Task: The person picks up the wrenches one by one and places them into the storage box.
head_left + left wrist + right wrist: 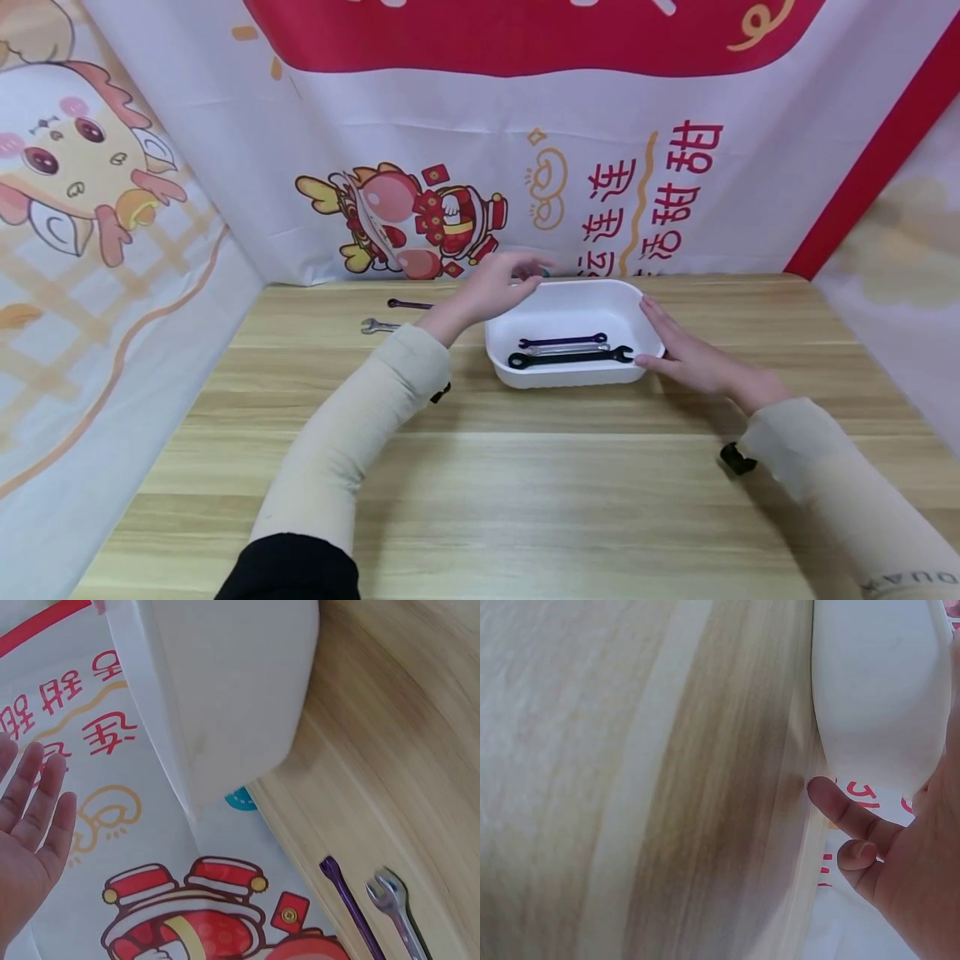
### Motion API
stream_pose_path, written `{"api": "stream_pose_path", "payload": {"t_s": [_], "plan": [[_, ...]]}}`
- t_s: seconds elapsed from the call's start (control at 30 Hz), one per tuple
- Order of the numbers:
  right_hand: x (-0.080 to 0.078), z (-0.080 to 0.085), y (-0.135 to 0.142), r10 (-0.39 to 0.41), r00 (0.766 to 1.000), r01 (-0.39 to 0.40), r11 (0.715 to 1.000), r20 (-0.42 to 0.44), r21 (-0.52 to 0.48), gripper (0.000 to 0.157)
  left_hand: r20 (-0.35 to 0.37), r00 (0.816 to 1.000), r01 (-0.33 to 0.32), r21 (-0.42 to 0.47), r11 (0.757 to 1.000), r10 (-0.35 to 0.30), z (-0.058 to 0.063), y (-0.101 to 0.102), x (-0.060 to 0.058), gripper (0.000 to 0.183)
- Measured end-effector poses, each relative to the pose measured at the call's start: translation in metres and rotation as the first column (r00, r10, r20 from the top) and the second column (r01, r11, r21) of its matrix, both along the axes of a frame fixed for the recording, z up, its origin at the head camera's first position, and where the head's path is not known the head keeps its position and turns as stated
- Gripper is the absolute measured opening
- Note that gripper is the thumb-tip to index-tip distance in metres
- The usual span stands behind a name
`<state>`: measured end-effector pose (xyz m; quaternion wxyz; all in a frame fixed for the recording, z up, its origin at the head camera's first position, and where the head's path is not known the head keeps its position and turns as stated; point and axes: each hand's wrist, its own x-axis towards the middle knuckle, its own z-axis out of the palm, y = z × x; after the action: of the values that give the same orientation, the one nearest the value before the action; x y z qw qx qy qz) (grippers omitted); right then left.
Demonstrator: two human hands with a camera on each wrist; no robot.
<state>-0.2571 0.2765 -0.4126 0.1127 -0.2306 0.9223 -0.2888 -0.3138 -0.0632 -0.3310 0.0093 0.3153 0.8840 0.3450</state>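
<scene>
A white plastic bin (502,367) stands on the table, with a purple wrench (562,341), a silver wrench (567,350) and a larger black wrench (570,358) lying near its front wall. My left hand (498,283) hovers over the bin's back left corner, holding nothing; the left wrist view shows its fingers (51,776) loosely spread. At the bin's right end my right hand (693,357) holds the rim, thumb over the front corner and fingers along the outer wall. Left of the bin lie another purple wrench (352,907) and a silver open-end wrench (397,907).
The wooden table (525,500) reaches back to a printed cloth (465,117) hanging behind the bin. More printed cloth (67,275) hangs along the left side, and another cloth panel (907,250) borders the right.
</scene>
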Motion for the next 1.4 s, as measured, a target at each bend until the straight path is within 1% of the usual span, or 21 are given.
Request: {"api": "stream_pose_path", "payload": {"t_s": [0.2,0.33,0.43,0.53,0.7,0.83,0.9,1.0,1.17,1.27,1.4], "plan": [[0.000,-0.002,0.002,0.010,1.000,-0.010,1.000,-0.018,-0.002,0.093,0.008,1.000,-0.031,0.035,0.999,0.030,0.001,-0.016,0.003,0.034],[-0.001,-0.003,0.002,0.014,1.000,-0.014,1.000,-0.027,-0.004,0.093,-0.011,0.999,-0.036,0.070,0.997,0.037,0.001,-0.027,0.006,0.033],[-0.001,-0.002,0.002,0.015,1.000,-0.015,1.000,-0.026,-0.008,0.093,-0.019,0.999,-0.039,0.096,0.995,0.041,0.002,-0.036,0.009,0.031],[0.000,-0.001,0.001,0.009,1.000,-0.009,1.000,-0.009,-0.006,0.094,-0.002,0.998,-0.058,0.110,0.992,0.058,0.001,-0.046,0.011,0.030],[0.002,-0.003,-0.001,-0.008,1.000,0.008,1.000,0.027,0.010,0.095,0.021,0.997,-0.080,0.080,0.994,0.078,-0.006,-0.064,0.014,0.030],[0.001,-0.003,-0.002,-0.021,0.999,0.021,1.000,0.031,0.016,0.095,0.041,0.996,-0.080,0.056,0.995,0.078,-0.013,-0.081,0.014,0.031],[0.000,-0.001,-0.002,-0.017,1.000,0.016,1.000,0.025,0.018,0.095,0.046,0.996,-0.082,0.047,0.996,0.079,-0.017,-0.089,0.014,0.031],[-0.001,-0.001,-0.003,-0.005,1.000,0.005,1.000,0.023,0.008,0.096,0.057,0.994,-0.094,0.034,0.995,0.092,-0.021,-0.101,0.017,0.031],[-0.001,0.003,-0.004,0.001,1.000,-0.001,1.000,0.023,0.002,0.096,0.062,0.994,-0.091,0.037,0.995,0.088,-0.024,-0.117,0.022,0.032],[-0.001,0.005,-0.003,-0.003,1.000,0.002,1.000,0.026,0.021,0.095,0.059,0.995,-0.082,0.036,0.996,0.080,-0.026,-0.125,0.021,0.034],[-0.002,0.004,-0.002,-0.001,1.000,0.000,0.999,0.028,0.043,0.095,0.039,0.996,-0.086,0.007,0.996,0.085,-0.031,-0.139,0.020,0.035]]}}
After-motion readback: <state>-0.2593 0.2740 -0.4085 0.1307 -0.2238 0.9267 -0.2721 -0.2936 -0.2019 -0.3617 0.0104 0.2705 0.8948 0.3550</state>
